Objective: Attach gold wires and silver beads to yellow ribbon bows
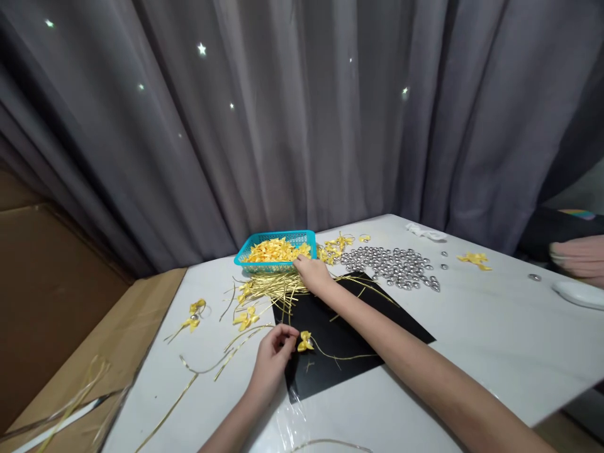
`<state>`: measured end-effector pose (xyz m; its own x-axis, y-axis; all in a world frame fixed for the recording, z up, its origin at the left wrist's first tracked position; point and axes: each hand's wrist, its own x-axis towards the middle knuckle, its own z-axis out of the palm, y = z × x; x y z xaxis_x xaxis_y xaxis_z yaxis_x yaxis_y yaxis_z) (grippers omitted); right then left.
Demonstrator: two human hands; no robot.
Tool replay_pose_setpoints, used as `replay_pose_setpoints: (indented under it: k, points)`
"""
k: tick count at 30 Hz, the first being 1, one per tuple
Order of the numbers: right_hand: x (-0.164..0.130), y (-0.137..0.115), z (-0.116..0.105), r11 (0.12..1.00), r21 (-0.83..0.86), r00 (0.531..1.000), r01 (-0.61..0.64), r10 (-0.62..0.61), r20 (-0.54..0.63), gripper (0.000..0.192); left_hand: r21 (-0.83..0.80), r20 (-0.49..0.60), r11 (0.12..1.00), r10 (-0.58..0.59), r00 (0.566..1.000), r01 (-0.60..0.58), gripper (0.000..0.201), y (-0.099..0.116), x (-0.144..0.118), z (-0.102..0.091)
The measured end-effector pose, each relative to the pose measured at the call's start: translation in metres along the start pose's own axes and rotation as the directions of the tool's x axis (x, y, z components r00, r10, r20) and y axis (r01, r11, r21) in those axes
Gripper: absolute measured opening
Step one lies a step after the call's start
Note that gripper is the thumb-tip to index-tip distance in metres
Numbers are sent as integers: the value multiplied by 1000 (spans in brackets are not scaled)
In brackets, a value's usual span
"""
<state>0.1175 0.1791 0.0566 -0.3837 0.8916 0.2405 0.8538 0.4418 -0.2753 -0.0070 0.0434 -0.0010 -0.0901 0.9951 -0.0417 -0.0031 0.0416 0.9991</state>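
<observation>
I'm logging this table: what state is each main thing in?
Turquoise basket: upright, lidless, holding yellow bows
Bow by left hand: tied
Right hand: at basket's near rim
Black sheet: flat, partly covered
Gold ties: bunched, ends splayed
Silver oval pieces: loose, spread out
Gray curtain: drawn

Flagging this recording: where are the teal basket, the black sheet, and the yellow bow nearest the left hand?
Teal basket (257, 267): head view, front wall.
Black sheet (340, 336): head view, bare middle.
Yellow bow (304, 341): head view, middle of its ribbon.
</observation>
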Motion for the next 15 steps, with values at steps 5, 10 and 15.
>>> replay_pose_setpoints:
  k: [5, 10, 15]
  points:
    - [-30, -9, -6, 981, 181, 992, 65, -45, -115, 36, -83, 1, 996, -24, 1000, 24, 42, 3, 6, 4]
    - [-83, -16, 3, 906, 382, 983, 183, -164, -81, 30, -349, 42, 932, -91, 995, 100, 55, 13, 10, 12]
    - [-113, -14, 8, 455, 889, 951, -58, -247, 188, 10, -435, 44, 897, -59, 997, 72, 45, 22, -1, 11]
